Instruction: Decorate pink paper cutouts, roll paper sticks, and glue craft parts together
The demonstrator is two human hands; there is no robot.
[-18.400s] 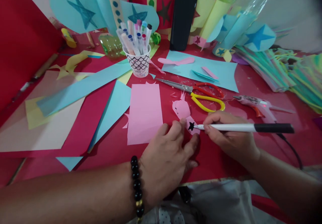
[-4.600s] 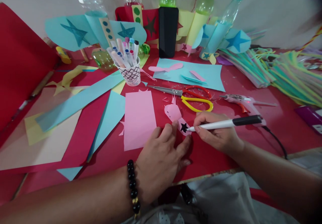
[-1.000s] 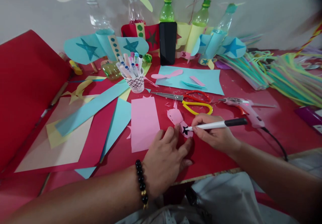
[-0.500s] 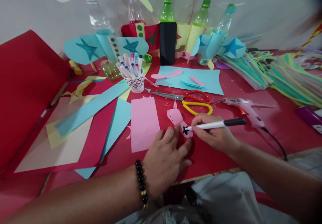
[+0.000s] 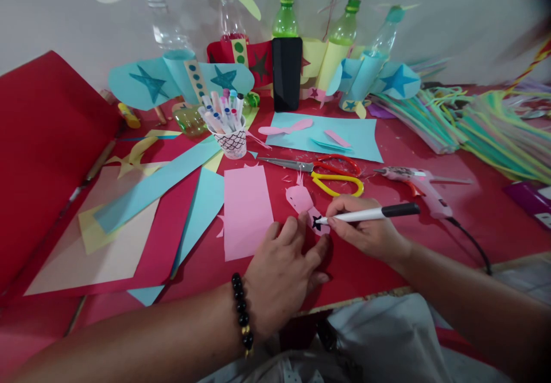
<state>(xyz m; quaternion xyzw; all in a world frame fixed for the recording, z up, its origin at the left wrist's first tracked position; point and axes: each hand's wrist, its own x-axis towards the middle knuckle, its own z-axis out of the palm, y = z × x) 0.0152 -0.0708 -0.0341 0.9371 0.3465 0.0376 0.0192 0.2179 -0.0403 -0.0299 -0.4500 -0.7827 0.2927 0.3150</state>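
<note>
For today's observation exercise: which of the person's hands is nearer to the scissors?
Right. The right hand, holding the pen, lies just below the scissors handles; the left hand rests farther down, pressing the pink cutout.

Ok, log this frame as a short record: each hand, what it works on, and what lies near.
left hand: flat, pressing down the pink cut-out
right hand: gripping a black-capped marker, tip on a black star
surface: red table
near: scissors, glue gun, pink sheet, cup of markers
</note>
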